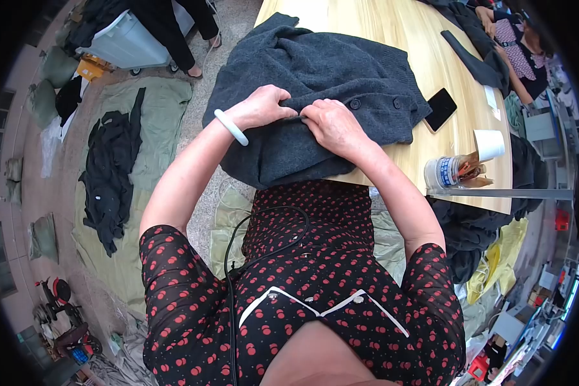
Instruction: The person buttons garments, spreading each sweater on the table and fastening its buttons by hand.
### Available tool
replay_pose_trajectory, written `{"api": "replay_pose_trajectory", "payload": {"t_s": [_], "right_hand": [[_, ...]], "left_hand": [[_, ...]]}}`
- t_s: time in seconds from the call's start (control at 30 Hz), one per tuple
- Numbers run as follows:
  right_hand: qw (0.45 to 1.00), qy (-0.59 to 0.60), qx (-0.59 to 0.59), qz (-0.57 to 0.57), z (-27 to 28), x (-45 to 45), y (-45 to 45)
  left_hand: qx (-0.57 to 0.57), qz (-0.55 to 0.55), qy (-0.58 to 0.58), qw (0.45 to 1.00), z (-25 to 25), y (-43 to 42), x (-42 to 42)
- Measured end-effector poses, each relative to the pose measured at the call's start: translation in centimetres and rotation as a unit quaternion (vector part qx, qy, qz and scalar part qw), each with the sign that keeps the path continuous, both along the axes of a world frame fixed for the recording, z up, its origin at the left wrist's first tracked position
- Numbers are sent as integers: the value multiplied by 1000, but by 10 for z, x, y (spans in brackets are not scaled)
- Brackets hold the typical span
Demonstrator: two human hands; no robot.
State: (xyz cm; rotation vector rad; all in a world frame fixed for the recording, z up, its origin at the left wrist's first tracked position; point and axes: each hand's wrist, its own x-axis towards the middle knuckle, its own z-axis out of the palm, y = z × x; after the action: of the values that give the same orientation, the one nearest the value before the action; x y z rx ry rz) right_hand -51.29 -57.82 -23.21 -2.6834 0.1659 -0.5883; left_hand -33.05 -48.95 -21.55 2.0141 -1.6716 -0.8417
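A dark grey knitted cardigan (341, 67) lies bunched on the wooden table, its lower part hanging over the near edge. Two dark buttons show on its front band, to the right of my hands. My left hand (264, 108), with a pale bangle at the wrist, pinches the band between thumb and fingers. Close beside it, my right hand (333, 125) has its fingers closed on the same band. The fingertips nearly meet, and the spot between them is partly hidden.
On the light wooden table (360, 19) lie a phone (441, 109) and a glass jar (442, 172) near a white paper cup (489, 145). Another person (513, 48) sits at the far right with dark garments. Left, a dark garment (109, 174) lies on floor cloth near a wheeled bin (132, 42).
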Motion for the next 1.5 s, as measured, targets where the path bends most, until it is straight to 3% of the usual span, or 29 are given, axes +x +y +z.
{"api": "replay_pose_trajectory", "payload": {"t_s": [0.1,0.27,0.37,0.5,0.53,0.63,0.7,0.8,0.93,1.17,1.5], "right_hand": [[1000,4,2,-14,-2,-3,2],[999,-5,39,-22,3,0,0],[997,-35,59,-35,21,3,-1],[995,-27,61,-73,19,7,-3],[994,-22,67,-85,16,7,-3],[988,-26,107,-112,14,8,0],[992,-11,54,-111,13,6,-2],[996,-17,4,-89,8,6,-4],[997,-18,-18,-70,2,6,-7],[998,4,-24,-61,1,5,-4],[997,-21,-51,-48,3,-2,-3]], "left_hand": [[9,-22,-14,1000,1,2,0],[-33,43,35,998,4,3,-7],[-56,134,148,978,20,-2,-11],[-31,133,161,977,8,-8,-11],[-29,150,224,963,3,-7,-11],[14,156,244,957,3,-6,-13],[-26,122,185,975,-5,-8,-11],[-64,63,-33,995,6,-7,-17],[-27,18,-67,997,30,4,-31],[-172,11,-139,975,-5,11,-37],[-232,-10,-160,959,-13,14,-37]]}}
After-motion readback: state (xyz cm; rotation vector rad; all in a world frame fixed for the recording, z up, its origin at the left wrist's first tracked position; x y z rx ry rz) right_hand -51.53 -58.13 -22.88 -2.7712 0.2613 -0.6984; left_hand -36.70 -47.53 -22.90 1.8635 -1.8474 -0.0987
